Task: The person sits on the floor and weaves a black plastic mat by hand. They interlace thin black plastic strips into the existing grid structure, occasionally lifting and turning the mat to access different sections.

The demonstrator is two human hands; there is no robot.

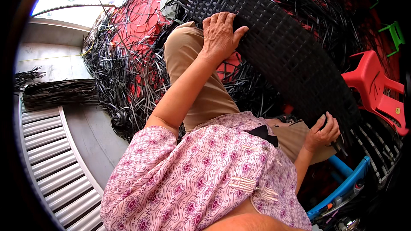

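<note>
A long curved panel of black woven plastic strips (274, 30) runs from the top middle down to the right, across my knees. My left hand (220, 34) lies over its near edge toward the far end, fingers stretched together and thumb apart. By the panel's lower right end, my right hand (323, 132) is at the near edge with its fingers loosely bent and apart. No strip shows clearly between them. Loose strip ends (379, 147) stick out beyond this end of the panel.
Tangled black strips (124, 77) cover the red floor on the left and behind the panel. A bundle of dark strips (60, 94) lies beside a slatted metal grate (58, 154). At right stand a red plastic stool (372, 81), a green stool (393, 36) and a blue plastic piece (342, 188).
</note>
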